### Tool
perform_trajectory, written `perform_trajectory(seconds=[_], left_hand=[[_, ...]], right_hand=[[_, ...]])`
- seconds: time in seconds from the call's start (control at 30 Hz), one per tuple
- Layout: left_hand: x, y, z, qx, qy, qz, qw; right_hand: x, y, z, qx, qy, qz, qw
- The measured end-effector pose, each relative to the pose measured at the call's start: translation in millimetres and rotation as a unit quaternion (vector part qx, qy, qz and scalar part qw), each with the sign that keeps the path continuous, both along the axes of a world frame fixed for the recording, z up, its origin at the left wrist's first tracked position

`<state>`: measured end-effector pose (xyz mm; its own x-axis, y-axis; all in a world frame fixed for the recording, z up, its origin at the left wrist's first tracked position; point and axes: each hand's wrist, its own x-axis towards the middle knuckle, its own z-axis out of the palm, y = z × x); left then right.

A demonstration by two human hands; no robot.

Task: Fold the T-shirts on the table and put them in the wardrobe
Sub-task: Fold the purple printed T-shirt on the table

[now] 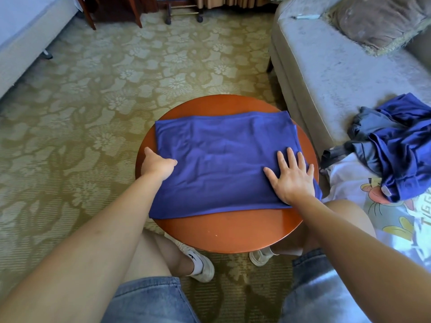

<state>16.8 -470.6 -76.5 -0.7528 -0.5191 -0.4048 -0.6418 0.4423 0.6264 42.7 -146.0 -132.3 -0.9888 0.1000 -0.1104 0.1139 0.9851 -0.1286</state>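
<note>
I am looking down on a round, glossy red-brown desk [233, 231] that stands on a green-gold carpet [116, 78] with a flower pattern. A grey sofa [326, 73] runs along the right side with a fringed brown cushion [377, 22] at its far end. The corner of a bed [28, 31] shows at the far left.

On the near end of the sofa lies a crumpled heap of dark blue clothes [401, 145], partly over a white cartoon-print T-shirt [349, 183].

The blue T-shirt [221, 159] lies on the desk folded into a broad rectangle, mostly smooth with a few soft creases. Its near right corner reaches past the desk's rim.

My left grip [159, 164] is at the shirt's left edge, fingers curled into the cloth and thumb sticking out. My right grip [291, 178] lies flat on the near right corner, fingers spread.
</note>
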Motion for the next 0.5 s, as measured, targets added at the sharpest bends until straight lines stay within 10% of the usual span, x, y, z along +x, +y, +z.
perform_trajectory(seconds=[0.23,0.5], left_hand=[[12.2,-18.1,-10.2,-0.036,0.064,-0.183,0.98],[8.6,-45.4,-1.4,0.074,0.073,-0.104,0.989]], right_hand=[[2.4,-3.8,8.0,-0.032,0.03,0.014,0.999],[-3.2,-42.8,7.3,-0.013,-0.053,0.093,0.994]])
